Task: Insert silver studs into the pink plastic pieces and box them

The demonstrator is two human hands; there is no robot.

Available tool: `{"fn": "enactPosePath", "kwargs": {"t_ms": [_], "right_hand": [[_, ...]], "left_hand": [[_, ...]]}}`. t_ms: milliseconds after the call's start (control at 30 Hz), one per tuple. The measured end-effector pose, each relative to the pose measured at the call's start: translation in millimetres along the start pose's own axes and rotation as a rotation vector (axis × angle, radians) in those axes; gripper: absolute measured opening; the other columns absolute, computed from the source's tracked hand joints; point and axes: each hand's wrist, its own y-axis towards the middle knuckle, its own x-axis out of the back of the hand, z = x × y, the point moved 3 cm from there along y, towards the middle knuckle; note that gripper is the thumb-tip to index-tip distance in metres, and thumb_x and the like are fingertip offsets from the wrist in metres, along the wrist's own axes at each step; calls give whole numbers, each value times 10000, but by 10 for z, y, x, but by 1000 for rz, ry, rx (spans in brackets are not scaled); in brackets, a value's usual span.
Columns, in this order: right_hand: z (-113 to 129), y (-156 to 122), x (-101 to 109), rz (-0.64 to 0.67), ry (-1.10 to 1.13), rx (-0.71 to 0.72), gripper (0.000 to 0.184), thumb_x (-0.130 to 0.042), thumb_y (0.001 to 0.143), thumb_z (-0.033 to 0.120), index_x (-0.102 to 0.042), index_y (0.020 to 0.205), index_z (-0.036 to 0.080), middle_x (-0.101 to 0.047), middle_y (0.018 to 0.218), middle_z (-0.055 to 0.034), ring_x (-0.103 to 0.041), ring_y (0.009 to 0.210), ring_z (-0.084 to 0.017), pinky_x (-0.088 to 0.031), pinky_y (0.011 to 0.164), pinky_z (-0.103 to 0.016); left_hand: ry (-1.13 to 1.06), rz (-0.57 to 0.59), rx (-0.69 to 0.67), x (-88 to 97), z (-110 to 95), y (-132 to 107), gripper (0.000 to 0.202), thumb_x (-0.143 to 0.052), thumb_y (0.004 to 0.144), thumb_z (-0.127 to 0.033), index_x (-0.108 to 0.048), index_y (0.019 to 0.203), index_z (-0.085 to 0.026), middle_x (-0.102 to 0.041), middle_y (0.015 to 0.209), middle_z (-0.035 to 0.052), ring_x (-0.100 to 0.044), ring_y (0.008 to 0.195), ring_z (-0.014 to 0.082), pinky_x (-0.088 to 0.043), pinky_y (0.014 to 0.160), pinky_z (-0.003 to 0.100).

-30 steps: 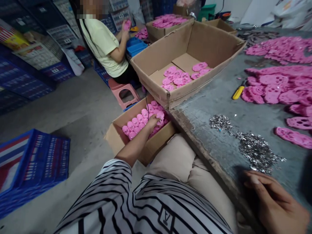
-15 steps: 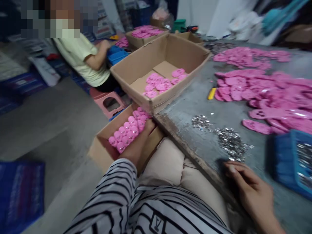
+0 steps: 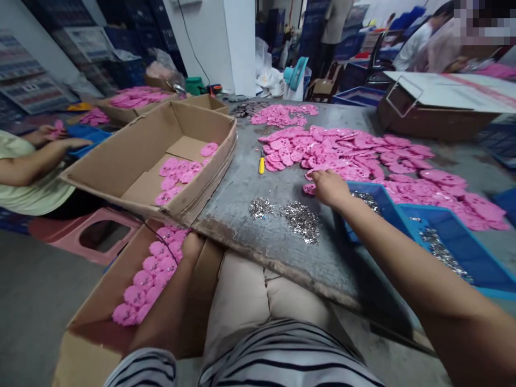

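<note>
Your left hand [image 3: 192,247] is in the carton [image 3: 207,275] beside your leg, at the packed pink rounds [image 3: 143,279]; whether its grip holds one cannot be told. On the bench [image 3: 242,236], metal bits [image 3: 301,219] lie in two heaps. Your right hand [image 3: 331,188] is bent at the near edge of the pink pile [image 3: 342,145], beside the blue bins [image 3: 471,236]; its grip, grasping or released, cannot be confirmed. A yellow tool [image 3: 262,165] lies left of the pile.

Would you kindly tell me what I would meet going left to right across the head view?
Pink plastic stool, left hand, slim yellow object, larger heap of shiny silver bits, right hand, brown box under a white board.
</note>
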Motion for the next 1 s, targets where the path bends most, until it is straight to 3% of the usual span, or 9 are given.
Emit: {"fn": "enactPosePath", "kwargs": {"t_ms": [200, 400, 467, 533, 667, 733, 800, 900, 1000], "right_hand": [[5, 31, -171, 39, -21, 80, 189, -495, 830, 72, -662, 748, 106, -682, 825, -98, -626, 899, -168, -415, 801, -271], [85, -43, 14, 23, -60, 116, 201, -519, 793, 25, -675, 782, 150, -686, 844, -144, -605, 852, -240, -453, 794, -334], [232, -163, 76, -24, -26, 192, 249, -471, 848, 66, -697, 889, 162, -684, 904, -136, -596, 887, -242, -459, 814, -352], [474, -373, 110, -108, 74, 367, 300, -436, 884, 96, -701, 988, 188, -677, 982, -120, -591, 920, -232, -472, 817, -358], [988, -943, 77, -178, 294, 789, 240, -493, 913, 199, -695, 1041, 221, -644, 1075, -113, -575, 960, -217, -503, 781, -345], [1106, -1173, 17, -119, 361, 869, 201, -545, 895, 236, -691, 1027, 197, -637, 1047, -127, -574, 939, -222, -516, 750, -345], [1073, -1309, -57, -62, 488, 826, 245, -518, 882, 174, -666, 1076, 188, -630, 1064, -126, -581, 973, -214, -524, 787, -352], [772, -1348, -217, -106, 656, 541, 352, -466, 835, 99, -627, 1127, 212, -617, 1128, -108, -590, 1041, -212, -514, 878, -406], [369, -1301, -418, -232, 625, 183, 211, -510, 785, 139, -640, 937, 208, -640, 1017, -102, -607, 978, -249, -509, 868, -471]], "left_hand": [[81, -388, -5, 166, 288, -132, 164, -519, 852, -172, -605, 991, -154, -635, 950, 92, -607, 1003, 253, -460, 968, 434], [-109, -563, -249, 3, 335, -781, 342, -522, 819, -370, -532, 1101, -175, -607, 910, 74, -606, 832, 213, -521, 772, 346], [-226, -407, -366, -172, 124, -1007, 341, -606, 793, -391, -544, 1071, -204, -626, 891, 59, -612, 799, 187, -520, 739, 306], [-390, -98, -370, -417, -157, -1168, 380, -634, 794, -477, -573, 1051, -203, -660, 869, 68, -615, 734, 169, -503, 628, 265], [-723, 590, 63, -945, -602, -1358, 614, -583, 747, -694, -611, 1044, -157, -703, 855, 133, -667, 700, 223, -500, 501, 285], [-792, 648, 182, -1079, -704, -1387, 463, -690, 727, -567, -635, 972, -178, -705, 823, 99, -684, 713, 232, -518, 498, 284], [-833, 570, 229, -1135, -725, -1377, 274, -739, 713, -375, -632, 893, -199, -698, 775, 55, -684, 680, 217, -506, 468, 263], [-853, 434, 280, -1148, -698, -1353, 189, -685, 728, -233, -588, 883, -186, -690, 722, 33, -667, 592, 184, -483, 438, 240], [-840, 400, 276, -1156, -720, -1328, 208, -638, 760, -204, -551, 945, -162, -705, 736, 51, -654, 557, 163, -477, 443, 230]]}}
